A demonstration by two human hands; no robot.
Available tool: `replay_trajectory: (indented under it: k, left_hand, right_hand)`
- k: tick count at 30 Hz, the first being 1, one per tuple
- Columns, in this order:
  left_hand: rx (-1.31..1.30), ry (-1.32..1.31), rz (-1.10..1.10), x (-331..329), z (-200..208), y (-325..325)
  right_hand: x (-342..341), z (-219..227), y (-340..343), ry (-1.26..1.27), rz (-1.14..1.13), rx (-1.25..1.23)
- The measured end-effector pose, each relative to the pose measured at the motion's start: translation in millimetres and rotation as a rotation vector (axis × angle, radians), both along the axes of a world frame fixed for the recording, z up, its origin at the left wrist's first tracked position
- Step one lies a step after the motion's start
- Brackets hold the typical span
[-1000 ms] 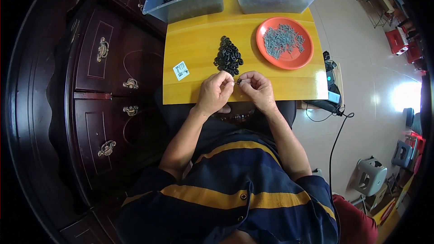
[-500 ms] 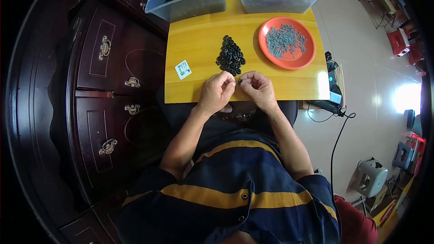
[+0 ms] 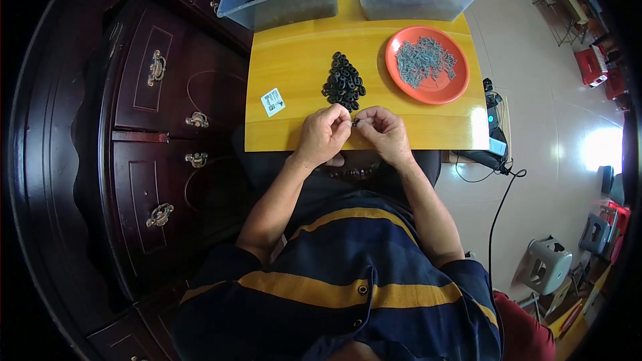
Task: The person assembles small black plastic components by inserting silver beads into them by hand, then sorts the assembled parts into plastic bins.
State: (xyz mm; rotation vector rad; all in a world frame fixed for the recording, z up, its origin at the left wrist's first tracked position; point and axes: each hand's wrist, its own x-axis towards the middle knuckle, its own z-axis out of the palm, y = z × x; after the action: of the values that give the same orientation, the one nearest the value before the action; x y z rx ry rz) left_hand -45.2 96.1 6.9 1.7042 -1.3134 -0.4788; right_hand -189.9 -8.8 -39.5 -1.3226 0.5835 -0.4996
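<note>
Both my hands meet over the near edge of the yellow table, fingertips almost touching. My right hand [image 3: 385, 135] is closed in a pinch on a small black plastic piece [image 3: 356, 122]. My left hand [image 3: 324, 135] also pinches at its left side; whatever lies between its thumb and forefinger is too small to make out. Just beyond the fingertips lies a pile of small black oval plastic pieces [image 3: 344, 81], several of them with a hole. To the right, an orange-red plate [image 3: 435, 97] holds a heap of small grey screw-like pins [image 3: 424, 61].
Two clear plastic bins stand at the table's far side: the left bin [image 3: 294, 10] full of black pieces, the right bin [image 3: 414, 5] with a few. A white printed label [image 3: 272, 102] lies at left. Dark wooden drawers [image 3: 150, 87] flank the table; a black cable [image 3: 493, 227] hangs at right.
My hands keep the same pinch at nearly the same spot, with only slight finger movement. The table and its things have shifted slightly rightward in the picture.
</note>
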Motion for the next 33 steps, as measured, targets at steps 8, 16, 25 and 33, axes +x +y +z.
replay_trajectory:
  k: [8,16,25,33]
  left_hand:
    - [-0.050,-0.038,0.017,-1,-2,-2]
    - [0.016,0.081,-0.005,2,-3,0]
    - [0.011,0.010,0.146,13,-14,9]
    - [-0.027,-0.392,0.115,9,-10,-4]
  right_hand:
    - [1,1,0,-0.026,-0.017,0.017]
    - [3,0,1,-0.018,-0.012,-0.005]
    - [-6,-1,-7,-0.284,-0.110,0.282]
    - [-17,11,-8,-0.279,-0.273,0.453]
